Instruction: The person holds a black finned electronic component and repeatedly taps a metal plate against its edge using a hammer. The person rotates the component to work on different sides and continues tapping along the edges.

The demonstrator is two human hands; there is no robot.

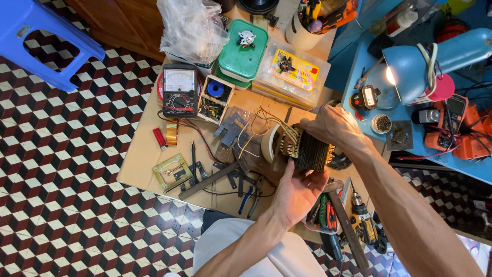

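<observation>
Two hands hold a dark block of thin metal plates [309, 150] with yellow and white wires [266, 120] coming out of its left side. It is up in the air, just over the middle of the brown bench [141, 154]. The left hand [298, 191] is under the block, with its fingers curled up around the bottom. The right hand [334, 125] is on top, with its fingers closed over the top edge. Just left of the block, loose grey metal plates [233, 131] lie on the bench. Near them are a long dark bar [207, 180], a thin black probe [193, 156] and blue pliers [245, 200]. A flat green frame [171, 172] lies at the near left. A small red thing [159, 137] and a roll of yellow tape [171, 132] are close together. Farther back sits a black meter [180, 90] with a dial, and beside it is a small box [215, 98] of parts. Behind those are a green tub [242, 48], a clear box [292, 72] and a plastic bag [192, 28]. A blue lamp [410, 69] shines on the right. A yellow drill [363, 220] lies by the right arm. A blue stool [41, 38] stands on the checked floor [61, 179].
</observation>
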